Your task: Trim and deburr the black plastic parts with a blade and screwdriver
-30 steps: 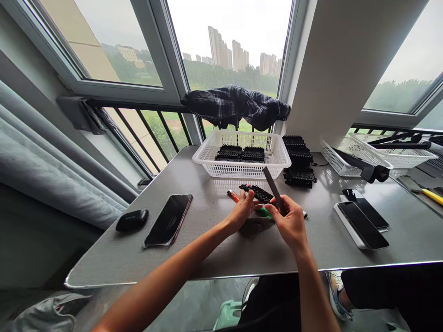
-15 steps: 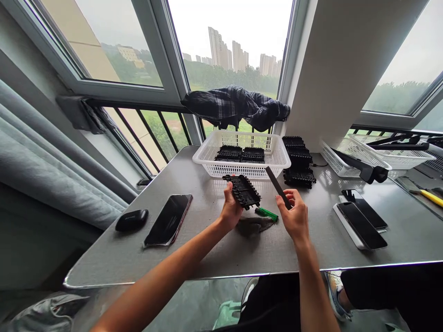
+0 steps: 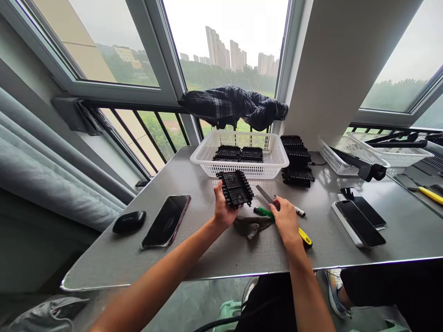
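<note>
My left hand (image 3: 224,210) grips a black ribbed plastic part (image 3: 237,189) with toothed edges, raised above the table with its broad face toward me. In my right hand (image 3: 286,216) is a flat dark metal file (image 3: 265,194), low over the table; its blade points forward and left. A yellow-and-black handle (image 3: 305,237), in line with the blade, shows behind the hand. A green tool (image 3: 263,211) lies beside my right fingers, partly hidden, next to a crumpled dark cloth (image 3: 252,226). Just right of the hand is a white pen-like stick (image 3: 300,211).
A white plastic basket (image 3: 238,170) with similar black parts stands ahead, beside a stack of black parts (image 3: 297,159). Phones (image 3: 362,223) lie right; another phone (image 3: 166,221) and a black case (image 3: 129,222) lie left. More baskets (image 3: 353,154) stand at the back right.
My right hand has lowered the file toward the table, and its yellow handle and the white stick now show. My left hand has turned the black part face-on and moved it slightly left.
</note>
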Tool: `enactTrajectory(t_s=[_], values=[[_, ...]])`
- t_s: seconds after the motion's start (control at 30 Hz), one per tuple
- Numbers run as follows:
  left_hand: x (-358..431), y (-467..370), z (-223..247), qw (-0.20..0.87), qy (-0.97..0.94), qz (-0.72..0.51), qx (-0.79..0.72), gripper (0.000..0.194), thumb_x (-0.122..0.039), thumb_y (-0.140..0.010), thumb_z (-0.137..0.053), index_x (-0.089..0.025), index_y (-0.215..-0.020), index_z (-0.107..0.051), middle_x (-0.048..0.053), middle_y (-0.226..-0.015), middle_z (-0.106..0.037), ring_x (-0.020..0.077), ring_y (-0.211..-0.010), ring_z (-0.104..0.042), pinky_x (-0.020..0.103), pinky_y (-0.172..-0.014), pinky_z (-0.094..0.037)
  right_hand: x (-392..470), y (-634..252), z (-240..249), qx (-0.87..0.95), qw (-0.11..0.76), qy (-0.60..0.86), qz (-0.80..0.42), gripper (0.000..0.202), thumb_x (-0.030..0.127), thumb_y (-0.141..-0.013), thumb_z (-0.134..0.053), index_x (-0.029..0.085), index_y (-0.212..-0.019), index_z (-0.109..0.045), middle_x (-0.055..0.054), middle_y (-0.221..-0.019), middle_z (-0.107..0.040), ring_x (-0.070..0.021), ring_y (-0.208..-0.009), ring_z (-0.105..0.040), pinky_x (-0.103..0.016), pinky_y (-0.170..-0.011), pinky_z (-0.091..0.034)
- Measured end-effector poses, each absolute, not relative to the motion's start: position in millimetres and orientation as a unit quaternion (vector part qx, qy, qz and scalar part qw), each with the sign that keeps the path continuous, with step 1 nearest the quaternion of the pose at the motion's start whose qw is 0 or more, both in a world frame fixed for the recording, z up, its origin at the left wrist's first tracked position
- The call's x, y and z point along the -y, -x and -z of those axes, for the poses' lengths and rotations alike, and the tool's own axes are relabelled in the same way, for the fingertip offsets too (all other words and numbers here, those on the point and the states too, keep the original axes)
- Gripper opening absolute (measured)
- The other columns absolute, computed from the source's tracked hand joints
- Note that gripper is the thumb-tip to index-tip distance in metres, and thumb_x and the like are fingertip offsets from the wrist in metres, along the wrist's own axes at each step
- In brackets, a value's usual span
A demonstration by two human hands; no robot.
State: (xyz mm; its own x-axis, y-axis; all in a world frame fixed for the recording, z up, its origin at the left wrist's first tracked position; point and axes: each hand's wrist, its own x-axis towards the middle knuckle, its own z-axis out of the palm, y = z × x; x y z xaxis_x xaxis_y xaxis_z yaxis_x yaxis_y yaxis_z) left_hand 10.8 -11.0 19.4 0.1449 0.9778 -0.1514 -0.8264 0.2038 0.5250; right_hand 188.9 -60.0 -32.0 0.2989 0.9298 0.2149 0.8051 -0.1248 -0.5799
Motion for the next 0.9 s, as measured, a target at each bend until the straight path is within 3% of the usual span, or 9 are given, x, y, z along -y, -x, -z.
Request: enactTrajectory(t_s=[0.27,0.43,0.57,0.67,0.8,0.9], values=[[9,-9,-22,0.762,-0.16,-0.587,-0.22,0.046,-0.045,-0.097,-0.035,-0.014,-0.111,-0.067,0.007,-0.089,-0.076,0.0184,-0.074,-0.071,0.029,-0.071,-0.057,63,-188,35,0.573,0.294,0.761,-0.082,0.019,0.021,-0.088,-0.059,0.014,-0.099,-0.072,-0.013,-0.104,-0.07,-0.0255,-0.099,-0.064,-0.033,-0.088,-0.044],[4,-4,-19,0.773,-0.159,-0.572,-0.222,0.046,-0.048,-0.094,-0.041,-0.013,-0.108,-0.068,0.008,-0.085,-0.076,0.0193,-0.07,-0.07,0.029,-0.065,-0.057,67,-187,24,0.571,0.285,0.767,-0.072,0.022,0.024,-0.09,-0.057,0.016,-0.104,-0.072,-0.014,-0.104,-0.069,-0.0281,-0.101,-0.061,-0.037,-0.09,-0.043],[4,0,-17,0.783,-0.173,-0.562,-0.2,0.048,-0.05,-0.094,-0.041,-0.013,-0.108,-0.068,0.01,-0.089,-0.076,0.0207,-0.07,-0.071,0.03,-0.062,-0.056,78,-175,-1,0.67,0.29,0.675,-0.105,0.029,0.034,-0.091,-0.059,0.022,-0.116,-0.069,-0.009,-0.112,-0.066,-0.0254,-0.107,-0.058,-0.036,-0.094,-0.041],[4,2,-16,0.788,-0.183,-0.557,-0.19,0.049,-0.051,-0.093,-0.041,-0.013,-0.103,-0.07,0.01,-0.087,-0.076,0.0215,-0.069,-0.071,0.031,-0.059,-0.056,88,-156,-14,0.745,0.247,0.6,-0.153,0.042,0.038,-0.085,-0.067,0.023,-0.125,-0.064,-0.009,-0.118,-0.064,-0.0255,-0.112,-0.055,-0.036,-0.096,-0.041],[3,4,-17,0.794,-0.186,-0.549,-0.183,0.049,-0.05,-0.092,-0.041,-0.012,-0.102,-0.07,0.011,-0.089,-0.076,0.0234,-0.075,-0.072,0.033,-0.065,-0.057,92,-139,-14,0.77,0.158,0.591,-0.179,0.037,0.026,-0.084,-0.066,0.02,-0.12,-0.066,-0.011,-0.117,-0.066,-0.0268,-0.111,-0.058,-0.037,-0.096,-0.041],[2,6,-19,0.812,-0.183,-0.522,-0.187,0.05,-0.049,-0.09,-0.041,-0.009,-0.096,-0.072,0.012,-0.084,-0.076,0.0247,-0.075,-0.072,0.035,-0.069,-0.058,91,-142,-13,0.771,0.154,0.581,-0.209,0.029,0.016,-0.084,-0.059,0.02,-0.111,-0.071,-0.009,-0.107,-0.071,-0.0233,-0.104,-0.063,-0.033,-0.092,-0.043]])
